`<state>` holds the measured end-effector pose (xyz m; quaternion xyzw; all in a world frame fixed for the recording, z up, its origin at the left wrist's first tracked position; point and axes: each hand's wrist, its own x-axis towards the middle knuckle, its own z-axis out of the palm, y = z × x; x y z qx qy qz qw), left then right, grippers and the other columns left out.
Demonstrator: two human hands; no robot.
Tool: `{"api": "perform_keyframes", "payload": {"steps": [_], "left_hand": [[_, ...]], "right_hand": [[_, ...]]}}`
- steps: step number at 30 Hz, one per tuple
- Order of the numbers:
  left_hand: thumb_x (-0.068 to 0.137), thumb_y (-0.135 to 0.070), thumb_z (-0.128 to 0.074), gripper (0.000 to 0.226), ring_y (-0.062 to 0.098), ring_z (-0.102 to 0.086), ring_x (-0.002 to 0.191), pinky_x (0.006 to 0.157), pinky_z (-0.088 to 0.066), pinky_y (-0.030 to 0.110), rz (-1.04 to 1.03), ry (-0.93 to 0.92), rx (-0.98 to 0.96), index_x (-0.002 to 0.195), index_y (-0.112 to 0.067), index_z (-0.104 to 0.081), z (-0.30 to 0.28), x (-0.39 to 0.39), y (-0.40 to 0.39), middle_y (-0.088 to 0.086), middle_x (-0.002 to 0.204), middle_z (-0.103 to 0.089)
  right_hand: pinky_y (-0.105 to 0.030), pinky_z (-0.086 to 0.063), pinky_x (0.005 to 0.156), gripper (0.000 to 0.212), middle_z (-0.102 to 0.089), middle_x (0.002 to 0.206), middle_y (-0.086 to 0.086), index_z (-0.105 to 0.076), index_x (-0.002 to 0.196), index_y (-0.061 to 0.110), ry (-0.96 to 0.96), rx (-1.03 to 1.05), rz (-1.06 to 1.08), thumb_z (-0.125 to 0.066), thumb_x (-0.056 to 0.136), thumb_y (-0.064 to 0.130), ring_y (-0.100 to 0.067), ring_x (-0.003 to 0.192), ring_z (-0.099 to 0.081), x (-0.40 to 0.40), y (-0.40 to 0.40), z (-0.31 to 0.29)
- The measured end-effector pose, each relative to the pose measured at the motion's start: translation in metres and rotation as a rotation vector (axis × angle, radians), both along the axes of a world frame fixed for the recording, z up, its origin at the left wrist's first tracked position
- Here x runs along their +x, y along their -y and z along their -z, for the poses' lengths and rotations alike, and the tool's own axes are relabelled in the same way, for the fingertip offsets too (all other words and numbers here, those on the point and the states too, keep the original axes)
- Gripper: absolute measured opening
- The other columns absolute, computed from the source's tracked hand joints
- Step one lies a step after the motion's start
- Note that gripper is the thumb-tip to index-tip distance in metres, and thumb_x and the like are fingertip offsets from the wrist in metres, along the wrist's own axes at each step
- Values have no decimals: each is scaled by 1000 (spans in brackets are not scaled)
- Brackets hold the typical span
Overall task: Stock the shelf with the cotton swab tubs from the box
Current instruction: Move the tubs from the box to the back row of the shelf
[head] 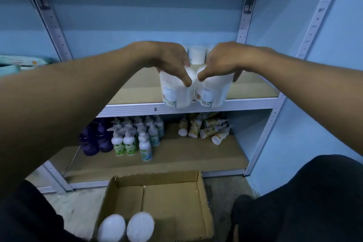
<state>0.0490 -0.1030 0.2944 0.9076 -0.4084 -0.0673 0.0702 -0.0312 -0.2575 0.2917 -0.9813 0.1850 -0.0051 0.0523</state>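
Each hand, left (172, 63) and right (220, 63), has its grip curled over the lid of one cotton swab tub (175, 92) at the shelf (245, 102) edge, tubs likely light, stiff, smooth plastic, best held around the lid rim.

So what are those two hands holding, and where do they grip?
Each hand grips one white plastic tub from above, by its lid end: left hand the left tub, right hand the right tub.
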Motion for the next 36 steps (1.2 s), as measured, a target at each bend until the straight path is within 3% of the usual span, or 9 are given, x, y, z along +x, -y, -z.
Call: {"api": "perform_keyframes", "payload": {"steps": [4,8,14,18,22,28,33,36], "left_hand": [[61,-53,-79,59,29,-64,105,92,-56,45,-14,1,10,110,-22,-68,-6,13,13,1,115,-65],[68,-47,-81,48,23,-64,101,87,-56,39,-3,-40,-3,108,-23,-69,-6,34,27,-2,112,-66],[74,-41,-80,56,26,-62,110,91,-55,38,-11,-101,-32,122,-18,-64,6,56,43,2,125,-62],[74,-42,-81,66,21,-57,113,88,-52,32,-11,-180,-49,132,-21,-58,14,67,52,-5,130,-55],[74,-43,-81,66,21,-54,117,94,-51,34,-6,-205,-51,132,-23,-58,24,77,61,-5,132,-54],[71,-50,-82,67,19,-50,124,104,-46,38,6,-249,-98,130,-27,-59,29,90,57,-9,133,-55],[71,-53,-81,72,15,-45,127,105,-42,35,24,-203,-84,134,-32,-55,28,83,46,-16,135,-49],[66,-54,-84,75,13,-46,129,98,-36,27,70,-77,-45,133,-37,-55,26,78,39,-17,138,-48]], "right_hand": [[-41,-63,59,77,-58,111,0,-69,104,27,0,-28,33,-66,43,75,-29,78,-72,16,4,-4],[-43,-63,62,81,-59,116,2,-69,109,30,8,-2,65,-66,41,72,-30,81,-71,32,12,-1],[-41,-64,65,65,-61,120,1,-69,120,32,8,6,48,-75,61,59,-26,95,-64,50,26,14],[-38,-63,63,60,-62,119,2,-71,116,33,2,27,60,-75,62,60,-24,95,-63,61,38,25],[-39,-62,66,45,-63,119,3,-73,112,32,7,53,65,-76,73,55,-25,98,-61,68,49,30],[-40,-61,79,48,-59,131,3,-69,125,32,8,111,37,-73,84,55,-25,112,-57,62,56,31],[-28,-42,98,58,-53,145,5,-65,132,31,118,105,-58,-75,81,58,-18,132,-50,47,56,30],[-30,-45,94,56,-60,130,7,-70,122,35,145,88,-90,-84,71,53,-15,123,-55,40,56,31]]}}
